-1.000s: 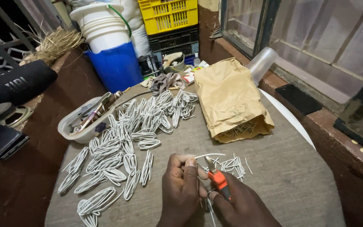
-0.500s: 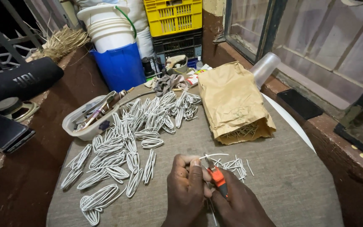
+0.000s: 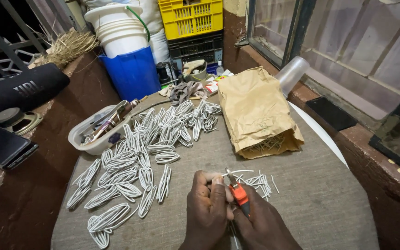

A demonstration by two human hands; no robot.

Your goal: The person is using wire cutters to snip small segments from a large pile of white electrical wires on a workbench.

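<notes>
White wire [image 3: 241,171] sits pinched in the left hand [image 3: 208,208] low on the cloth table [image 3: 329,203], fingers closed on it, while the right hand [image 3: 262,224] grips orange-handled pliers [image 3: 237,189] at its end. Best to keep the pinch near the jaws, I'd judge, so each bend matches the loops [image 3: 135,162].

Your hands meet low on the cloth-covered table [image 3: 329,203], working a wire with pliers.

Your right hand [image 3: 265,227] grips the orange-handled pliers [image 3: 238,190], their nose on a white wire [image 3: 241,171] pinched by your left hand [image 3: 208,208]. Short wire pieces [image 3: 261,180] lie just beside them; coiled white wire loops [image 3: 135,162] spread to the left, a brown paper bag [image 3: 254,111] lies beyond.
</notes>
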